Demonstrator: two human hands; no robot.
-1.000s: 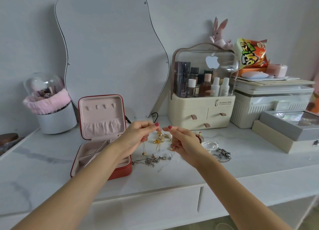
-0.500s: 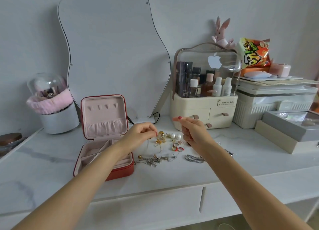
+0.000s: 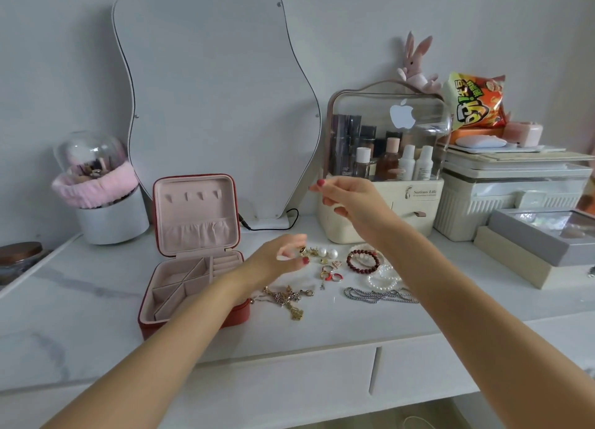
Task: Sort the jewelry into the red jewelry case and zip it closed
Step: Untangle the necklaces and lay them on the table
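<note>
A white marble-patterned tabletop (image 3: 80, 303) stands against a pale wall and carries the work area. The red jewelry case (image 3: 193, 251) stands open on it, lid upright, its compartmented tray empty as far as the view shows.

Left hand (image 3: 277, 261): low, just above the tabletop, motion-blurred. The grip looks narrow, thumb and fingers drawn close. Whether it holds a fine chain cannot be told.

Right hand (image 3: 351, 203): raised well above the tabletop, fingers pinched together. No item is visible between them; a thin chain may be present but cannot be confirmed.

Position of the jewelry relative to the left grip:
- Gold earrings and two pearl studs (image 3: 326, 252): just to its right.
- Small rings (image 3: 331, 275): to its right and slightly nearer the person.
- Tangled gold necklaces (image 3: 285, 298): directly below and nearer the person, long axis running left to right.
- Beaded bracelet (image 3: 363, 261) and silver chain (image 3: 380, 295): farther right, under the right forearm.

The case lies immediately left of the left grip, forearm crossing its front corner. Judgement: the left hand is the nearer one for transfers into the tray; sorting is at an early stage.
</note>
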